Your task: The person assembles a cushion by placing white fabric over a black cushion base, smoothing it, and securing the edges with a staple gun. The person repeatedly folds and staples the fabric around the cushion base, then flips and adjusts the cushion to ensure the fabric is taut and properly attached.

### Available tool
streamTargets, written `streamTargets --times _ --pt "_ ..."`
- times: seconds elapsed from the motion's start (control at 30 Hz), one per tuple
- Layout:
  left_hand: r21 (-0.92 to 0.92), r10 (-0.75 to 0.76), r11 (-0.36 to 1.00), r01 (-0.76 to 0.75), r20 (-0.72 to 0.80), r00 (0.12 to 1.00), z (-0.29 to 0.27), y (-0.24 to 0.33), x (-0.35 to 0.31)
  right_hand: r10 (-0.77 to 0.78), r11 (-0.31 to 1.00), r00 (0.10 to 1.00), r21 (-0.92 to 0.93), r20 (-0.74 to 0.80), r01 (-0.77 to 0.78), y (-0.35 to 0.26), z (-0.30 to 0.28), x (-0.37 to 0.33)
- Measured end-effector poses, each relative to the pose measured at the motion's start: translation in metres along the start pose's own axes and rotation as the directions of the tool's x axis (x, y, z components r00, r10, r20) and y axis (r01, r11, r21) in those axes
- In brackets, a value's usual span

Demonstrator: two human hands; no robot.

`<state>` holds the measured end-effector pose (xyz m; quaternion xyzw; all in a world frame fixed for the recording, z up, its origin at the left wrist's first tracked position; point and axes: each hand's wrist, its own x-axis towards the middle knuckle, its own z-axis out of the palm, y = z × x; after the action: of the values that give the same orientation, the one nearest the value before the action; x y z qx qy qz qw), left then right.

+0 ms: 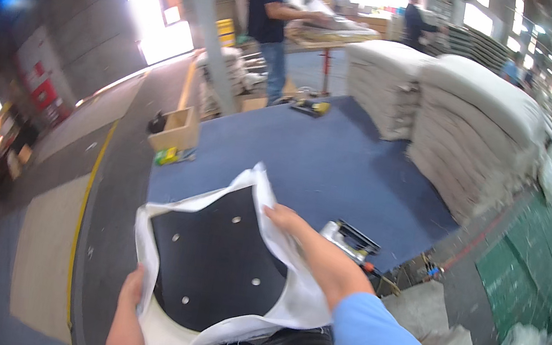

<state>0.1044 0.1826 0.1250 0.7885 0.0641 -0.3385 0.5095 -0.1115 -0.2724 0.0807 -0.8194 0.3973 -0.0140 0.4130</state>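
I see a black panel (220, 260) in white cloth (302, 306), held before the blue surface (280, 144). Left hand (133, 285) and right hand (285, 219) each close a grip on cloth-covered edges: likely light, stiff inside, soft-rimmed, best held by opposite sides.

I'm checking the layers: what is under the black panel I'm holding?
White cloth, held by the left hand and right hand, shows around the black panel. Whatever lies beneath the panel's middle is covered from view.

2 hands (287, 220), 1 blk. panel (222, 254), 4 lt. spots (256, 282), 2 lg. beige stacks (474, 134)
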Motion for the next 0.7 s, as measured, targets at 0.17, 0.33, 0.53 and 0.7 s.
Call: streamTargets --times 0.17,0.33,0.53,0.7 --pt "-0.092 -0.031 0.995 0.032 0.014 0.999 -0.076 -0.098 -0.044 -0.043 0.995 0.992 0.097 0.117 0.031 0.025 0.052 -0.061" --pt "-0.246 -0.091 0.963 0.107 0.076 0.993 -0.095 -0.14 -0.076 0.032 0.998 0.993 -0.053 0.114 -0.026 0.067 0.05 -0.131" --pt "-0.37 -0.215 0.894 0.253 0.142 0.966 -0.096 -0.177 -0.088 0.046 0.986 0.974 0.147 0.221 -0.079 0.148 0.053 -0.187" --pt "-0.468 -0.193 0.855 0.224 0.115 0.974 -0.087 -0.207 -0.095 0.211 0.837 0.922 0.427 0.324 -0.341 0.178 0.062 -0.214"
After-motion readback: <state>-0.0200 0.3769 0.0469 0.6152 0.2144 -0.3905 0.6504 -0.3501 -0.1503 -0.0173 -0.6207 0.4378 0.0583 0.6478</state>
